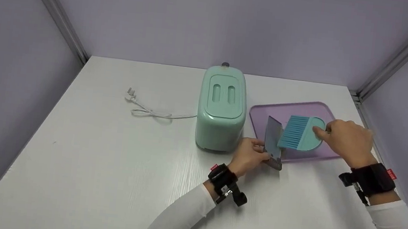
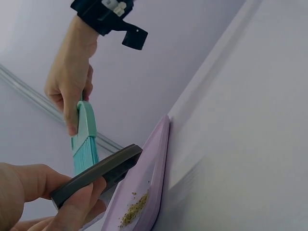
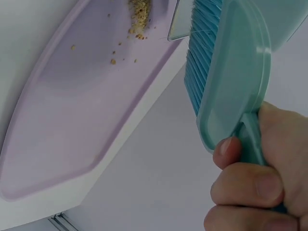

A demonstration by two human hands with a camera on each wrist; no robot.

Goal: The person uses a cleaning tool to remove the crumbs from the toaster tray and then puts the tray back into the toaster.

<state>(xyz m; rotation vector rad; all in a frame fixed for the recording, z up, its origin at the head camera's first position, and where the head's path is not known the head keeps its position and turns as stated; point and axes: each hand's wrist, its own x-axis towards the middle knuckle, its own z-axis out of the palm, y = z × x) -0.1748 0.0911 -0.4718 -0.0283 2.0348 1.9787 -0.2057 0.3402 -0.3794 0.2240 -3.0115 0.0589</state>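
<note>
In the head view my left hand [image 1: 248,158] grips a thin grey crumb tray [image 1: 272,135] by its dark end, and the tray stands tilted over the edge of a purple tray [image 1: 264,115]. Up close in the left wrist view, thumb and fingers pinch that dark end [image 2: 96,174]. My right hand [image 1: 349,141] holds a small teal brush [image 1: 310,135] by its handle. The blue bristles [image 3: 204,48] are at the crumb tray's face; whether they touch it I cannot tell. A small heap of brown crumbs [image 3: 140,14] lies on the purple tray.
A mint-green toaster [image 1: 224,105] stands just left of the purple tray, close to my left hand. Its white cord and plug [image 1: 151,112] lie on the white table [image 1: 106,180]. Walls [image 1: 213,24] enclose the back and both sides.
</note>
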